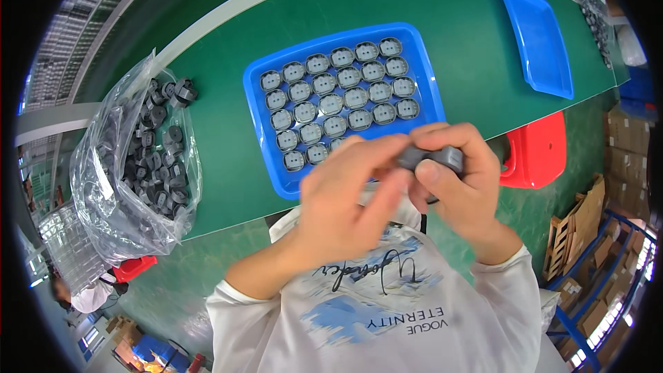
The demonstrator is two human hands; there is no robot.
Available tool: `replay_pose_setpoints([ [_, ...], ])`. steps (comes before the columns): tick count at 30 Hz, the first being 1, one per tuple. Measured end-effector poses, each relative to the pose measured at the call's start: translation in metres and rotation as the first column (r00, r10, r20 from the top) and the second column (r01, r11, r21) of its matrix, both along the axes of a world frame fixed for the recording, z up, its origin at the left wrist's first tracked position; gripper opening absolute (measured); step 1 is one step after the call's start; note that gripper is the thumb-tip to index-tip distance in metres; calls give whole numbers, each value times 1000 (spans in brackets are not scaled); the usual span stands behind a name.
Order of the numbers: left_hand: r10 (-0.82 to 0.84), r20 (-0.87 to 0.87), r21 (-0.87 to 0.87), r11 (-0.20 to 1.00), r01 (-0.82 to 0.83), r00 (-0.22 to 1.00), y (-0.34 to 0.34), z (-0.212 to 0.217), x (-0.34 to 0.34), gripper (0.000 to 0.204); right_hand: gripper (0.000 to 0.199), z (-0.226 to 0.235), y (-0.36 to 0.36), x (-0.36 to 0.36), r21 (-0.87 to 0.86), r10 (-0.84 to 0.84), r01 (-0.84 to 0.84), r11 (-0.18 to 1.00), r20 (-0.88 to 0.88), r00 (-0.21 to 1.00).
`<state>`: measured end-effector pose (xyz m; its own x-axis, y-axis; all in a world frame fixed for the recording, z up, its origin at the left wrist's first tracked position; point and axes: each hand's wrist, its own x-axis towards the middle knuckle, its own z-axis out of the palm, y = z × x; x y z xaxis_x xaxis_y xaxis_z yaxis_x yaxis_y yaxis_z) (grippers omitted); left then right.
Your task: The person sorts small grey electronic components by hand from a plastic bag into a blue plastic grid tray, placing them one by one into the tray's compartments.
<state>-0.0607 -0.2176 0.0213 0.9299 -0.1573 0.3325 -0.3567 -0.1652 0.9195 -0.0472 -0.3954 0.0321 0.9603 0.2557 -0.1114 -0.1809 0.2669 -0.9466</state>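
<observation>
The right hand [464, 183] pinches at least 1 dark grey piece [449, 158] between thumb and curled fingers. The left hand [351, 197], blurred, meets it there; whether it grips, I cannot tell. Just beyond the grip, leftward, 1 blue tray [256, 124] holds rows of grey parts [330, 104]. Rightward stands 1 red stool [539, 152]; beyond, 1 emptier blue dish [540, 38]; well left, 1 clear bag [103, 186].

Shiny green floor [179, 297], blue rack [571, 332]
</observation>
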Motion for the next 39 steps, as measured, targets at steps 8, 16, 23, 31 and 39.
replay_pose_setpoints([
  [8, 437, -179, 97, 900, -426, 882, 79, -1, -12, 21, 29, -8, -40, 31, -280, -104, 156, 947, 193, 976],
  [16, 540, 253, 684, 486, -543, 802, 142, -42, -23, 20, 47, -28, -84, 69, -950, 507, 306, 54, 290, 812],
  [23, 319, 290, 623, 653, -431, 902, 151, -46, -31, 25, 56, -34, -104, 67, -947, 592, 277, 159, 316, 741],
  [31, 435, 326, 625, 567, -537, 839, 130, -51, -20, 26, 31, -37, -98, 61, -876, 409, 367, 312, 473, 780],
  [39, 421, 259, 667, 573, -476, 869, 133, -45, -38, 19, 22, -41, -98, 58, -865, 448, 360, 349, 491, 747],
])
